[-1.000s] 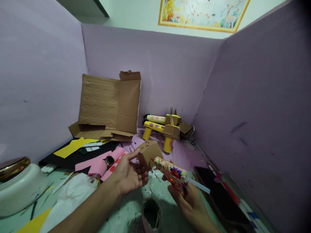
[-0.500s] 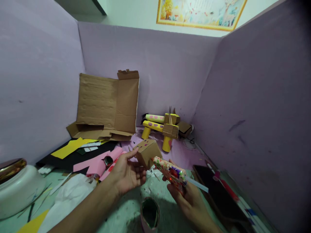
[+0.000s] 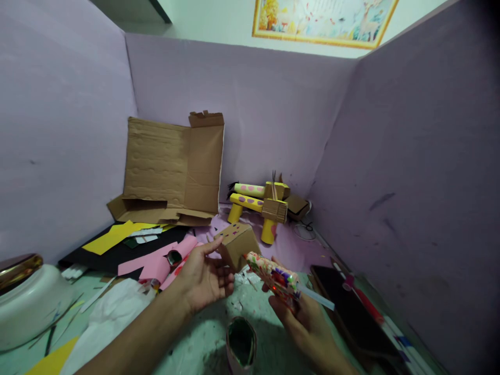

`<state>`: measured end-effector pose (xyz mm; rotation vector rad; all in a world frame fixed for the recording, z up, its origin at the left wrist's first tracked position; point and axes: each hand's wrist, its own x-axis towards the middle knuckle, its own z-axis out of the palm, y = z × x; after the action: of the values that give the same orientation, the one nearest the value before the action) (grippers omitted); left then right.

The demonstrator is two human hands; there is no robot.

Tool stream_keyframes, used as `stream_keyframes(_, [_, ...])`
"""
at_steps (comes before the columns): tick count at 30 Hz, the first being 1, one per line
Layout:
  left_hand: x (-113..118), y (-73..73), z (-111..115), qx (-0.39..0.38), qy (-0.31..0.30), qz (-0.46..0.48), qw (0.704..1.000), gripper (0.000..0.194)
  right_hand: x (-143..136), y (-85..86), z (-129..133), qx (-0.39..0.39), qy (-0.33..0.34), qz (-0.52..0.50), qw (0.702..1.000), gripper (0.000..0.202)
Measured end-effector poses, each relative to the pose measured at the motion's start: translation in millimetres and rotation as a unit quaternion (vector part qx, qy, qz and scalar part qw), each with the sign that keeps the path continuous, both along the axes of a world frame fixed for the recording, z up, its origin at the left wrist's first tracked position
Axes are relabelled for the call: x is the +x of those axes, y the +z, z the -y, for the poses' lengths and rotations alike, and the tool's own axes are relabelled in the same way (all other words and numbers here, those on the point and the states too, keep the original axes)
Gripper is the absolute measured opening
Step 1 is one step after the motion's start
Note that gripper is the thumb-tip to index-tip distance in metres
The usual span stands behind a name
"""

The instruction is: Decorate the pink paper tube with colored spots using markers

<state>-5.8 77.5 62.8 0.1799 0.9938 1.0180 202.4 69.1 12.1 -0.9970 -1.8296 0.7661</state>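
Note:
In my right hand [image 3: 297,317] is a hot glue gun [image 3: 273,272] with a floral pattern. A translucent glue stick [image 3: 317,297] sticks out of its back end, and a small red light glows on its body. The gun's nozzle points left, close to a small brown cardboard box [image 3: 240,247] with dark marks on top. My left hand [image 3: 207,273] pinches the box's left edge with thumb and index finger, the other fingers loosely curled below. A paper tube [image 3: 241,341] stands upright on the table between my wrists.
Behind the box stand yellow spotted tube animals [image 3: 269,211]. An opened cardboard carton [image 3: 172,161] leans at the back. Pink paper [image 3: 156,265], white tissue [image 3: 113,310] and a white jar [image 3: 31,307] lie left. A dark flat case [image 3: 351,310] and markers [image 3: 369,304] line the right.
Almost nothing differs. Both hands, the cardboard box and the glue gun hold nearly the same positions; the view has shifted very slightly.

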Motion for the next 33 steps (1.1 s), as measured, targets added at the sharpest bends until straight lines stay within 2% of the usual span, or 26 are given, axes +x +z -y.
stream_keyframes(18, [-0.1,0.9,1.7,0.004,0.003,0.001,1.000,0.041,3.3,-6.7,-0.9,0.010,-0.002,0.029,1.000,0.030])
stream_keyframes(33, [0.8,1.9,1.6,0.006,0.009,-0.008,1.000,0.041,2.3,-1.9,0.2,0.004,-0.005,0.013,1.000,0.029])
